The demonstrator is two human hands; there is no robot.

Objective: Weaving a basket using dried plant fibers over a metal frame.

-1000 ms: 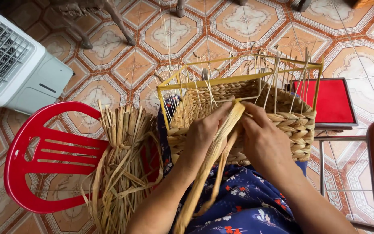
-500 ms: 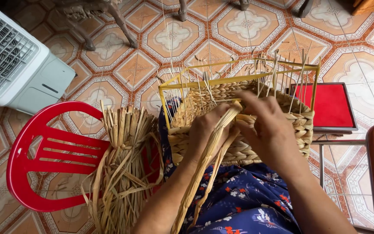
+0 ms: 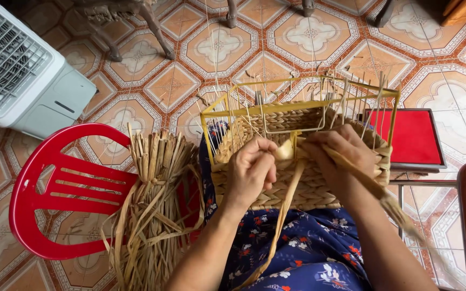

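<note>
We keep the left hand (image 3: 252, 170) pinched on the straw strand (image 3: 286, 200) at the basket (image 3: 297, 188) rim's 6 o'clock; the right hand (image 3: 341, 156) clamps the strand's other length, running to 4 o'clock. Even tension should seat the weave tightly.

The right hand (image 3: 346, 156) has pulled its straw strand (image 3: 376, 188) out rightward.

A tan woven basket (image 3: 297, 188) on a yellow wire frame (image 3: 254, 108) sits above a navy dress with red and white flowers (image 3: 303, 253). At nine o'clock, a red plastic chair (image 3: 55, 188) holds straw-coloured dried leaves (image 3: 155, 199). A red mat (image 3: 413, 137) lies at three o'clock; terracotta-and-cream patterned floor tiles (image 3: 217, 48) spread toward twelve.
</note>
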